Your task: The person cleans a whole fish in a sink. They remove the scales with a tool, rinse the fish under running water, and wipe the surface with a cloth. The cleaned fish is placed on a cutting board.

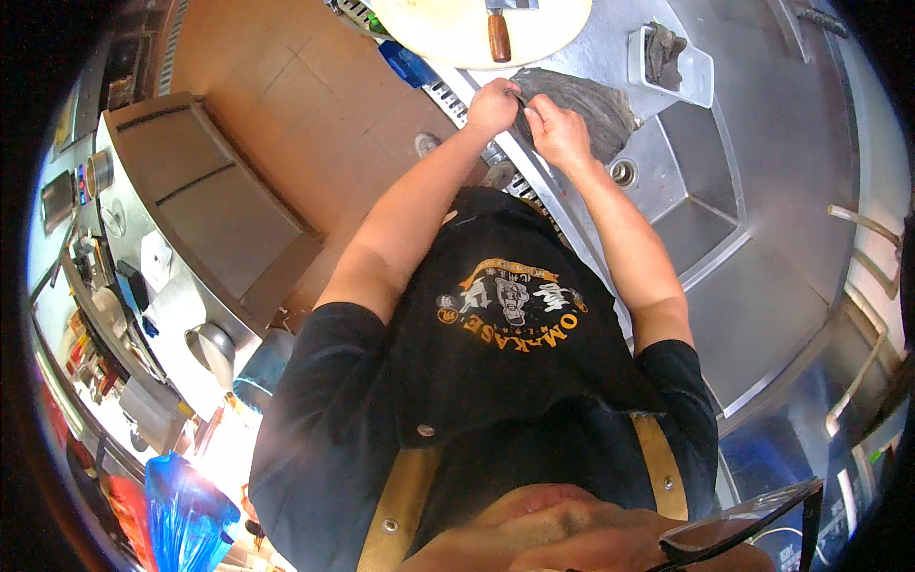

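Note:
A dark grey cloth [590, 107] is spread over the metal counter's edge and the near rim of the sink. My left hand [493, 107] grips its near edge, fingers curled. Close beside it, to the right, my right hand [561, 130] pinches the same cloth with thumb and bent fingers. A dark fold shows between the two hands. Beyond them lies a round cutting board [429, 32], and on it rests a cleaver with a wooden handle [500, 39]. Most of its blade is cut off by the top of the picture.
To the right are a steel sink basin [697, 154] with a drain [623, 172] and a white plastic tub [697, 75] holding another cloth [665, 57]. Behind on the left stands a steel counter [168, 314] with a bowl [209, 342]. Tiled floor [343, 93] lies between.

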Demonstrator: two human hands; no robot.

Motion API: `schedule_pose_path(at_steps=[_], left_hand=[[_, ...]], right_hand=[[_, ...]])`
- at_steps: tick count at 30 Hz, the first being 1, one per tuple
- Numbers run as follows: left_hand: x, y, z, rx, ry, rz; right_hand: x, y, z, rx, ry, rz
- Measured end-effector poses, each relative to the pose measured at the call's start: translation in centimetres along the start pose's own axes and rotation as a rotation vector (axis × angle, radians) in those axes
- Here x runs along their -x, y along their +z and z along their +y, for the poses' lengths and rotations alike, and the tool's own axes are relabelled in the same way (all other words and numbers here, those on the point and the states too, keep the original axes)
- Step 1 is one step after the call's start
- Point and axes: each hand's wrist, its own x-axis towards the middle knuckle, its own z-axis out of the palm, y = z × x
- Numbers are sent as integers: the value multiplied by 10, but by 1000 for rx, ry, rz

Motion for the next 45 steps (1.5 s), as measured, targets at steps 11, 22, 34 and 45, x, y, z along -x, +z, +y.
schedule_pose_path(at_steps=[11,22,34,45], left_hand=[[13,-7,8,-19,-126,74],[7,-32,-13,-64,-67,232],[-23,-30,-38,-41,-74,241],[-7,-40,-26,-143,-76,360]], right_hand=[[53,21,28,-320,336,292],[198,45,238,-954,1338,858],[309,-133,411,-973,1715,1848],[337,-228,398,865,1819,-244]])
